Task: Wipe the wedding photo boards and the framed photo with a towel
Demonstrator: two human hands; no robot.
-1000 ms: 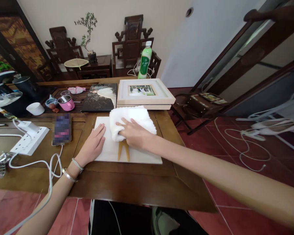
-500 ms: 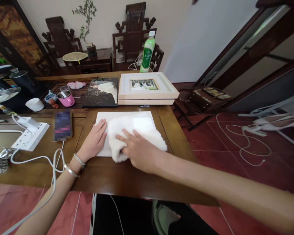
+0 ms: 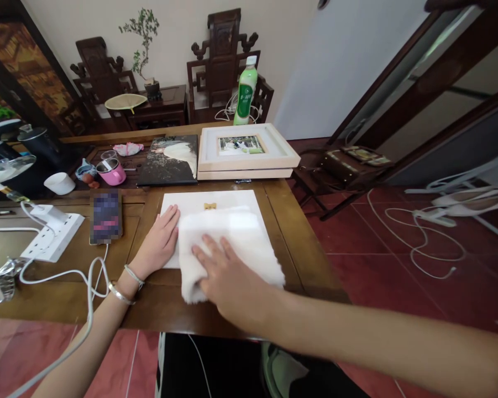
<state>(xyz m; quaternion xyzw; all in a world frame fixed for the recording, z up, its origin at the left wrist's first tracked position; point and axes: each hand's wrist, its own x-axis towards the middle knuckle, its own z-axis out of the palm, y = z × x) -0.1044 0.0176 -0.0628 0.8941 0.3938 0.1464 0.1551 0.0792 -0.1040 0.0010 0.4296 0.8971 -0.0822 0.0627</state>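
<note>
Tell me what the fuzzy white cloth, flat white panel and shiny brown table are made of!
Fuzzy white cloth: soft fabric, perhaps plush; its edges look fluffy.
Flat white panel: maybe painted wood or card; looks smooth, matt.
Shiny brown table: probably varnished wood, with glossy reflections.

Two hands (image 3: pixel 162 236) (image 3: pixel 230 283) — one cloth (image 3: pixel 245 235), one board (image 3: pixel 184 201) (plus one green bottle (image 3: pixel 245 95))

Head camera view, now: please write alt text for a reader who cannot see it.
A right hand rests on a fluffy white cloth partly covering a white board on a wooden table. The left hand touches the board's left edge. A framed photo and a green bottle are beyond; a power strip lies left.
</note>
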